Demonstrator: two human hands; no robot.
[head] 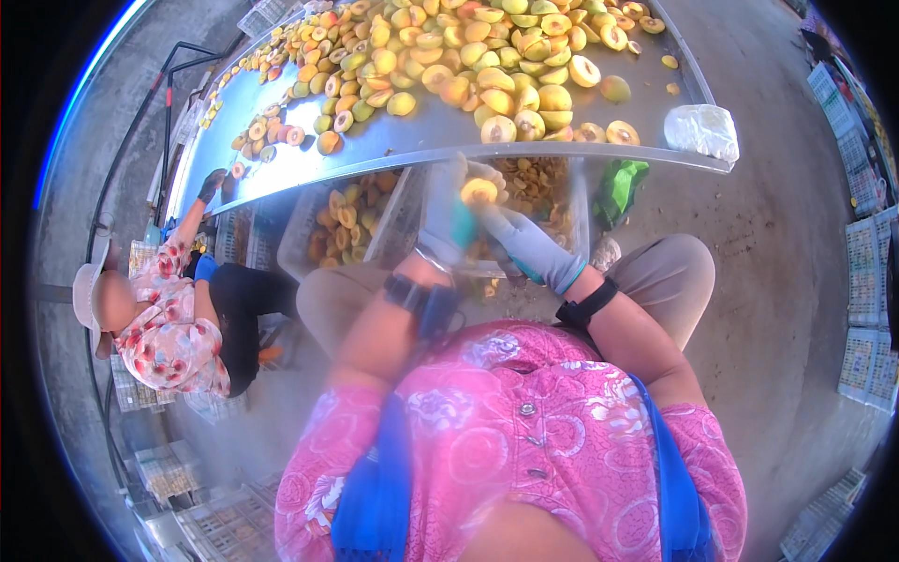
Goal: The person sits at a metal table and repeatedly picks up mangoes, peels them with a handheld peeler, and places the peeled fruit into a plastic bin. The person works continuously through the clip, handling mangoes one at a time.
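Observation:
My left hand (449,211), in a grey and teal glove, holds a halved yellow stone fruit (479,192), its cut face showing. Close against it, my right hand (530,242), gloved alike, has its fingers bent near the fruit's lower edge; whether a small tool is in it cannot be seen. Both hands are over a plastic crate (580,211) of fruit pieces, just outside the rim of a metal table (421,156). Many halved fruits (491,77) lie heaped on that table. A second crate (298,242) with fruit halves stands to the left.
A co-worker (168,309) in a hat sits at the left, one gloved hand at the table. A white wrapped bundle (702,133) covers the table's right corner, with a green bag (619,190) below. Stacked crates (865,270) line the far right; more crates (225,520) stand lower left.

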